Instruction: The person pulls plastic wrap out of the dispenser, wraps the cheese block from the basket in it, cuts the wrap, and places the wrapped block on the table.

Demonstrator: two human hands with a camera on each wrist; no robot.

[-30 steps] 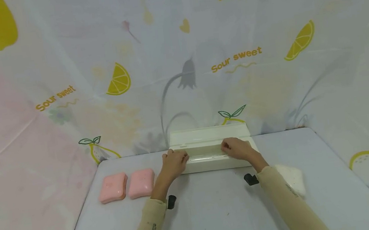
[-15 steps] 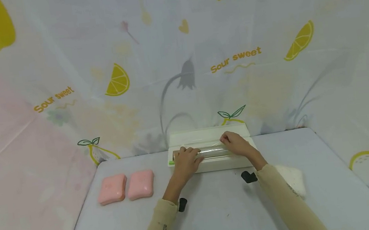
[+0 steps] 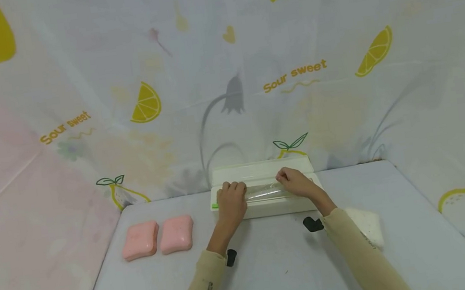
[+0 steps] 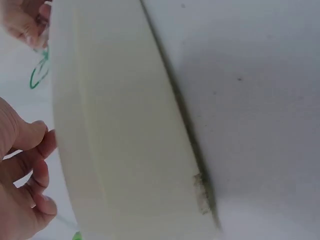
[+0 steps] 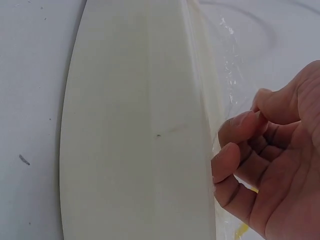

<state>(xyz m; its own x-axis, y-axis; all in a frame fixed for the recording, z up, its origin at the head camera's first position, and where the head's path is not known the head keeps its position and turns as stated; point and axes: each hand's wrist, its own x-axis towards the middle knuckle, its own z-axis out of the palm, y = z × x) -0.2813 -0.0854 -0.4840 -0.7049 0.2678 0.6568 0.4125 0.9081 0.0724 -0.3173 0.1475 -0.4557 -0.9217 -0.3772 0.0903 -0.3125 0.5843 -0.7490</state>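
Note:
A long white cling film dispenser [image 3: 281,206] stands at the back of the table, its lid [image 3: 261,169] raised. My right hand [image 3: 297,183] pinches clear cling film [image 3: 264,192] between thumb and forefinger above the dispenser's right part. In the right wrist view the wrinkled film [image 5: 231,65] runs up from those fingertips behind the dispenser's edge. My left hand [image 3: 233,203] is over the dispenser's left part, where the film's other end meets it. The left wrist view has its thumb and forefinger pressed together, other fingers curled; the film between them is hard to see.
Two pink cushion-shaped blocks [image 3: 141,240] lie side by side at the table's left. A white block [image 3: 366,225] lies partly behind my right forearm. A green piece [image 3: 215,206] is at the dispenser's left end. Lemon-printed cloth [image 3: 194,120] rises behind the table.
My left hand moved right onto the film roll, then slightly back left. The right hand rose a little with the film, which now slants between both hands above the dispenser.

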